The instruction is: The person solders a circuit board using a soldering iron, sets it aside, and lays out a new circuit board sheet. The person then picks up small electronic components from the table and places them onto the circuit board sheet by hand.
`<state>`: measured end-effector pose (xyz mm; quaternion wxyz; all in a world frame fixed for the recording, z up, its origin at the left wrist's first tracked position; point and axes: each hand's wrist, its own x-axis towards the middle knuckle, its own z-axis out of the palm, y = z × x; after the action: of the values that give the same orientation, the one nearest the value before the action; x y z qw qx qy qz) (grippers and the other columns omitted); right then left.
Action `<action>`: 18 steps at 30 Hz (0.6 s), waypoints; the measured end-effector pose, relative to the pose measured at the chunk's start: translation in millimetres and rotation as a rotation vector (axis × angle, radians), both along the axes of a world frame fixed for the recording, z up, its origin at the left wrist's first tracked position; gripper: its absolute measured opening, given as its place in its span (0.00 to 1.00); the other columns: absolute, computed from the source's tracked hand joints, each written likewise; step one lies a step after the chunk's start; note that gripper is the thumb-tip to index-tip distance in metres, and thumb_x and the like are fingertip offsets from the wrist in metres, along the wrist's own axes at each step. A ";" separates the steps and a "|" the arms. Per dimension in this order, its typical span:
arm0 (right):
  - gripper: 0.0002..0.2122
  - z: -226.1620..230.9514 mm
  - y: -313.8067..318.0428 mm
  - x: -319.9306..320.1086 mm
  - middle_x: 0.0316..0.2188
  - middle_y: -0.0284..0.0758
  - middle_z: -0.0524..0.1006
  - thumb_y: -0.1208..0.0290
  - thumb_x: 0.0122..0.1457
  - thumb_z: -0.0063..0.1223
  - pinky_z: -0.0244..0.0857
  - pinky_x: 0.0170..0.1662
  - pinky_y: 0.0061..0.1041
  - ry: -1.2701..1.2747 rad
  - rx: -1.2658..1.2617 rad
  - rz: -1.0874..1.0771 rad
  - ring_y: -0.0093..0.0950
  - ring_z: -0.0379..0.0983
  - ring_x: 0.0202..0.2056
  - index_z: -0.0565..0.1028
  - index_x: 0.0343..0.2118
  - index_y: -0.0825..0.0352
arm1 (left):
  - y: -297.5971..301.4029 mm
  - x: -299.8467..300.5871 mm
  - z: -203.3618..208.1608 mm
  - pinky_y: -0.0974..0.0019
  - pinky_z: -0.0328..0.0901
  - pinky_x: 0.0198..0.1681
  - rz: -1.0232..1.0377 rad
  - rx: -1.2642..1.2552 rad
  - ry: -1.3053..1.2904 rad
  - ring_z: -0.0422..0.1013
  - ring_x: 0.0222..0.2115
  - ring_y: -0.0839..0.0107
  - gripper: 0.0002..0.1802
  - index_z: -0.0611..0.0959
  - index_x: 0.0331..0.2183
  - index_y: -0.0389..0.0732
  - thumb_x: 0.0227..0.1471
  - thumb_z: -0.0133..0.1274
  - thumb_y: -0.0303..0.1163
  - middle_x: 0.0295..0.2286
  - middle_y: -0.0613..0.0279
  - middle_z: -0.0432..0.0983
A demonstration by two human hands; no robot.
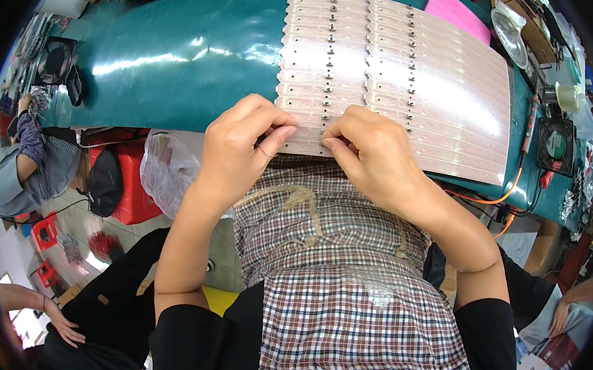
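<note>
A panel of pale pinkish board strips (454,93) lies side by side on the table in front of me. Small dark parts (331,50) stand in two columns across the strips. My left hand (245,133) is at the panel's near left corner, thumb and forefinger pinched together over the strip ends. My right hand (374,149) rests over the nearest strips, its thumb and fingertips closed together beside the left column of parts. Whatever is between the fingertips of either hand is too small or hidden to make out.
The green tabletop (175,46) carries a black fan (55,61) at left and another fan (556,146) at right. A soldering iron (531,122) with orange cable, a pink sheet (457,14) and a spool (568,98) lie rightward. A plastic bag (170,169) hangs below the left edge. Other people sit nearby.
</note>
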<state>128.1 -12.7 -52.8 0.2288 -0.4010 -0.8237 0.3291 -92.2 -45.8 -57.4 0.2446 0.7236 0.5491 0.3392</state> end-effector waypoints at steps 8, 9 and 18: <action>0.04 0.9 -11.0 -2.3 0.24 0.38 0.72 0.76 0.53 0.59 0.70 0.32 0.37 -0.022 0.176 0.008 0.40 0.75 0.29 0.75 0.26 0.68 | -18.7 -4.9 -7.8 0.65 0.68 0.35 0.024 0.066 0.050 0.75 0.30 0.68 0.10 0.86 0.34 0.38 0.44 0.66 0.23 0.34 0.61 0.77; 0.04 1.1 -13.9 -2.4 0.24 0.38 0.72 0.76 0.53 0.59 0.70 0.32 0.37 -0.025 0.179 0.007 0.40 0.75 0.29 0.75 0.26 0.68 | -21.1 -3.9 -7.7 0.62 0.67 0.38 0.032 0.069 0.018 0.74 0.31 0.67 0.13 0.86 0.33 0.41 0.41 0.68 0.26 0.35 0.64 0.78; 0.06 3.2 -32.5 -9.2 0.22 0.36 0.68 0.75 0.37 0.54 0.67 0.27 0.30 -0.161 0.614 0.065 0.32 0.70 0.26 0.71 0.20 0.67 | -33.8 0.7 -0.2 0.62 0.69 0.40 0.031 0.182 0.157 0.74 0.37 0.62 0.27 0.85 0.42 0.41 0.33 0.73 0.28 0.44 0.59 0.77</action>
<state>118.9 -45.2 -49.5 0.2627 -0.3113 -0.9124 0.0395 -91.4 -79.6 -57.6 0.1288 0.7586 0.5445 0.3338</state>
